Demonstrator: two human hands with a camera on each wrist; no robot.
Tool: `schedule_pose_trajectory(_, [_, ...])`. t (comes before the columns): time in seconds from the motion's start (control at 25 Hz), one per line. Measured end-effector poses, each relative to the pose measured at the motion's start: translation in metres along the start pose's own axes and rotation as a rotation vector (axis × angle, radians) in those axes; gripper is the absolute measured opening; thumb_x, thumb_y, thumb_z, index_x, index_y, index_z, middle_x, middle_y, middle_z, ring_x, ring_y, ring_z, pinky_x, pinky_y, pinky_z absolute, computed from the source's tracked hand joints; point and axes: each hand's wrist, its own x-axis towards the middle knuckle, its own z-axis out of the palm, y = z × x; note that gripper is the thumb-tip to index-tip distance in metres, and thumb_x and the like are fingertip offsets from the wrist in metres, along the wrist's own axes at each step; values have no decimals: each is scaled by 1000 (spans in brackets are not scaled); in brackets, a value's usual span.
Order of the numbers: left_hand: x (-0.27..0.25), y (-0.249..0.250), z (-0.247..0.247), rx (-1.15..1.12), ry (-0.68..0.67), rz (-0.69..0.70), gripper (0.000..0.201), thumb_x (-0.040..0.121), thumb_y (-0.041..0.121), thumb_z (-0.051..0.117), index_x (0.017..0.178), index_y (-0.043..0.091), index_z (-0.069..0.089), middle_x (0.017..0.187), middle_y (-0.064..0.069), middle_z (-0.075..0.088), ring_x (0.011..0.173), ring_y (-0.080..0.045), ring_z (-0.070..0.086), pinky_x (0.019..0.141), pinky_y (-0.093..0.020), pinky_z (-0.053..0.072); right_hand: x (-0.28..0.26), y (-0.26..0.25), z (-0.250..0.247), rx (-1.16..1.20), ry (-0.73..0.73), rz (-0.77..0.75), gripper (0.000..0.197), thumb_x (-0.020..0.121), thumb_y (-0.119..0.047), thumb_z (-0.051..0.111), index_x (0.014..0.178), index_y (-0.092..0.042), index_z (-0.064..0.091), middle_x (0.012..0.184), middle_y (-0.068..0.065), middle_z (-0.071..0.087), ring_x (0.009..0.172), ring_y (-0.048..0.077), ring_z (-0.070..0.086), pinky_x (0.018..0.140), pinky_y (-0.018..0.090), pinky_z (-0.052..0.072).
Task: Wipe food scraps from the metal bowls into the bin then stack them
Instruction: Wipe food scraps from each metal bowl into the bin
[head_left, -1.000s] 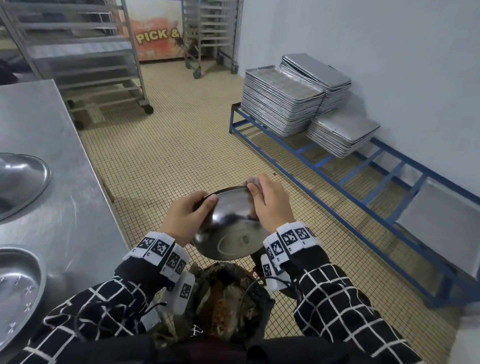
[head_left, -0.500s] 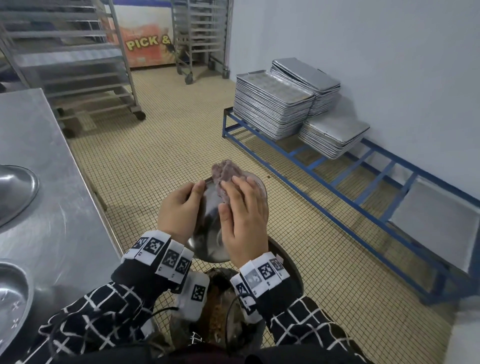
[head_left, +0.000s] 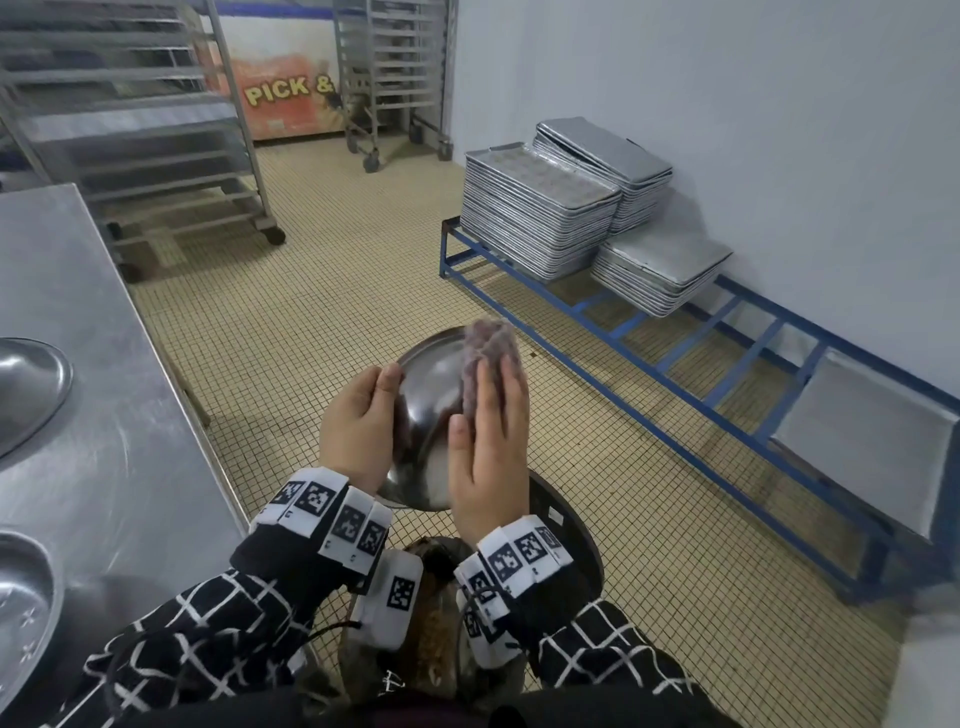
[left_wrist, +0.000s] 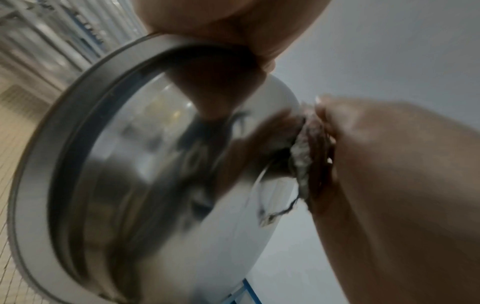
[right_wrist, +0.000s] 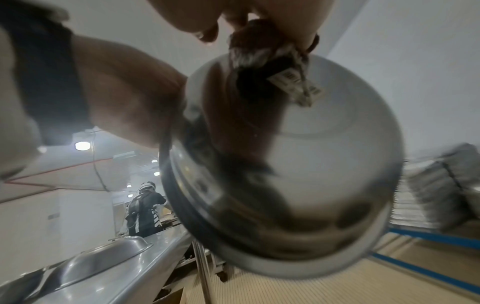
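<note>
A metal bowl (head_left: 426, 395) is held tilted on edge above the bin (head_left: 566, 525), its rounded underside towards me. My left hand (head_left: 358, 421) grips its left rim, thumb on the outside. My right hand (head_left: 488, 452) lies flat on the underside, its straight fingers pressing a purple-grey cloth (head_left: 488, 343) against the metal. The left wrist view shows the bowl (left_wrist: 155, 164) with the cloth (left_wrist: 303, 156) squeezed under my right hand. In the right wrist view the cloth (right_wrist: 254, 47) sits on the bowl (right_wrist: 324, 154), a tag dangling from it. Brown food scraps (head_left: 431, 639) fill the bin.
The steel table (head_left: 104, 364) at my left carries two more metal bowls (head_left: 26, 384) (head_left: 21, 613). A blue floor rack (head_left: 675, 353) with stacked baking trays (head_left: 540, 208) runs along the right wall. Wheeled tray trolleys (head_left: 156, 130) stand behind. Another person (right_wrist: 145, 209) works far off.
My right hand left the far rim and now lies flat across the bowl's underside with the cloth. The bowl has tipped more upright and risen a little over the bin.
</note>
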Motion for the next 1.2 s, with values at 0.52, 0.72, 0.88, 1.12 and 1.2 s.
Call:
schedule_pose_trajectory(0.52, [5,-8,-16,-217,59,-112,34,92,43,51,79,16,66,57,6,63,48,-5,57,47,-16,48,15,52,-4,602,194,866,25,98,-43,39,93,-32,60,98,-3,63,99,22,60,86,36,49])
schedule_pose_trajectory(0.72, [9,-35,-18,-20,-30,-77,18,98,37,45,99,25,58,87,8,62,80,-9,59,66,-22,44,28,53,-27,343,96,677,26,101,-35,38,91,-18,56,82,-8,56,76,6,53,64,20,37])
schedule_pose_trajectory(0.88, [8,-34,-14,151,-262,-22,20,97,37,45,107,26,59,95,10,63,88,-6,57,69,-18,41,50,50,-42,77,-198,367,20,100,-32,40,100,-19,54,83,-14,55,74,-5,51,59,9,37])
schedule_pose_trajectory(1.12, [11,-31,-11,157,-257,-8,31,97,36,47,84,13,64,79,-9,65,76,-26,59,71,-34,46,60,44,-29,-38,-197,27,19,99,-24,45,104,-14,59,96,-7,57,88,7,52,73,9,39])
schedule_pose_trajectory(1.2, [11,-32,-8,137,-203,-21,32,97,36,47,81,14,63,76,-9,64,70,-23,57,65,-31,44,53,38,-19,-64,-56,-18,23,98,-25,46,108,-10,59,102,0,59,94,11,52,81,19,45])
